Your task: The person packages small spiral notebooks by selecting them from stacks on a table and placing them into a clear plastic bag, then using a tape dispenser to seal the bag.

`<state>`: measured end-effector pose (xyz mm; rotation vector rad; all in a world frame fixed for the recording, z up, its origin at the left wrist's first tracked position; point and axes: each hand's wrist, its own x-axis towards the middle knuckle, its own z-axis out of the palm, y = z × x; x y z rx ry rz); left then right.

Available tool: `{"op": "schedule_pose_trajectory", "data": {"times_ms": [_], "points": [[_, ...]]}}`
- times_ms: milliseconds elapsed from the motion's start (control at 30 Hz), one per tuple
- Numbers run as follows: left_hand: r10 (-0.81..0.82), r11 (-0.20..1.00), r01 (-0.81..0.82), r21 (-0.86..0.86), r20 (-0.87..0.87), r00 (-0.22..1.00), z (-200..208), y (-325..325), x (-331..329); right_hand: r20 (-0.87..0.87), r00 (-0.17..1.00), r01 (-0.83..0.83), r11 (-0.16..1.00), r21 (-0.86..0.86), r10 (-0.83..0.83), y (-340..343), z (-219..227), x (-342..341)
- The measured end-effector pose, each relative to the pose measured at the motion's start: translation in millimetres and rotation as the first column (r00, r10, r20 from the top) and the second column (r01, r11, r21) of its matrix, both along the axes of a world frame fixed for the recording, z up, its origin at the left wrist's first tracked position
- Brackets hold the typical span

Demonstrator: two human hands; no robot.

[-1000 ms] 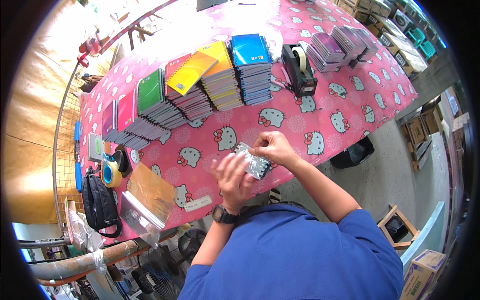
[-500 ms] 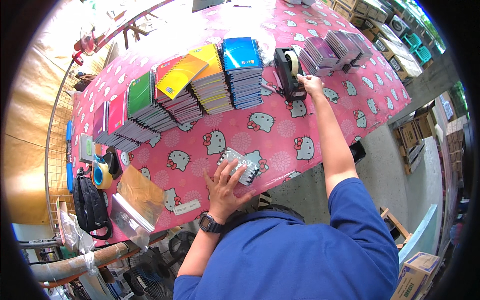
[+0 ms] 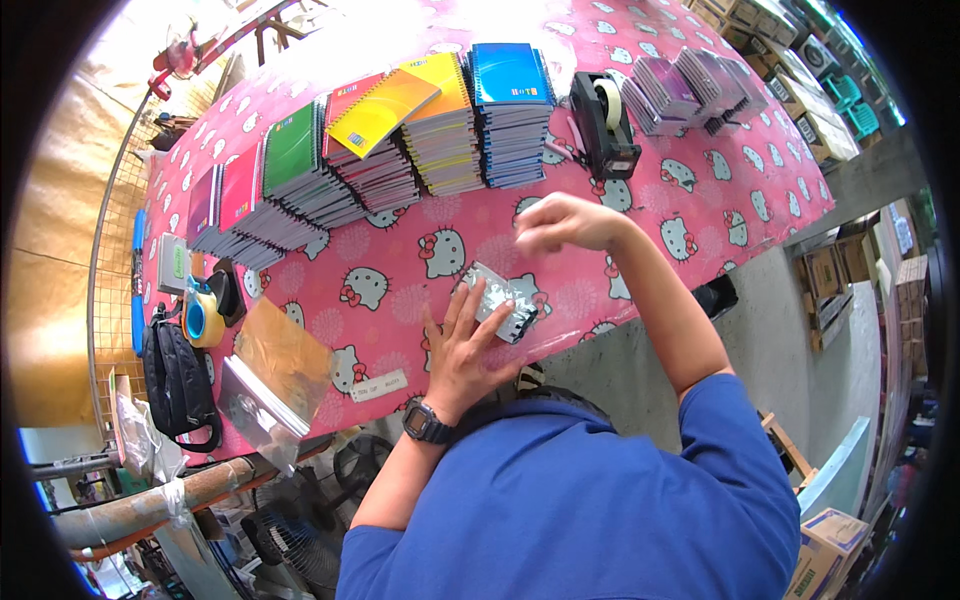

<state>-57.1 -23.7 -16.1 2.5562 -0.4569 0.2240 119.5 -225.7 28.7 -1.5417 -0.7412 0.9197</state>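
Note:
My left hand (image 3: 462, 350), fingers spread, lies flat with its fingertips on a small clear-plastic-wrapped pack (image 3: 508, 306) near the table's front edge. A dark coil binding shows along the pack's edge, and glare hides its cover. Above and to the right of the pack, my right hand (image 3: 572, 222) is raised with its fingers pinched together. Whatever it pinches, if anything, is too small to make out. A black tape dispenser (image 3: 604, 125) with a pale tape roll stands beyond my right hand, apart from it.
Stacked spiral notebooks in several colours, including a blue stack (image 3: 513, 120) and a green one (image 3: 293, 150), line the table's far side. Wrapped purple packs (image 3: 665, 90) sit at the back right. A black bag (image 3: 178, 375), a tape roll (image 3: 204, 318) and plastic sleeves (image 3: 262, 400) lie left.
My right hand has left the tape dispenser and come back leftward, near the wrapped pack. My left hand stays on the pack. The whole view has shifted slightly.

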Motion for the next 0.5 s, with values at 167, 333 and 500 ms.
{"op": "schedule_pose_trajectory", "data": {"times_ms": [167, 333, 500], "points": [[-0.021, 1.0, 0.021, 0.01, 0.005, 1.0, 9.7, 2.1, 6.3, 0.529, 0.791, 0.117, 0.773, -0.623, 0.307, 49.6, 21.0, -22.4], [-0.232, 0.947, 0.228, 0.227, -0.012, 0.973, 46.3, 5.5, 36.3, 0.446, 0.853, 0.073, 0.786, -0.614, 0.27, 48.5, -5.0, -20.6], [-0.248, 0.94, 0.267, 0.21, -0.114, 0.962, 43.0, 5.9, 41.9, 0.304, 0.915, -0.083, 0.861, -0.502, 0.265, 35.7, -5.3, -6.1]]}}
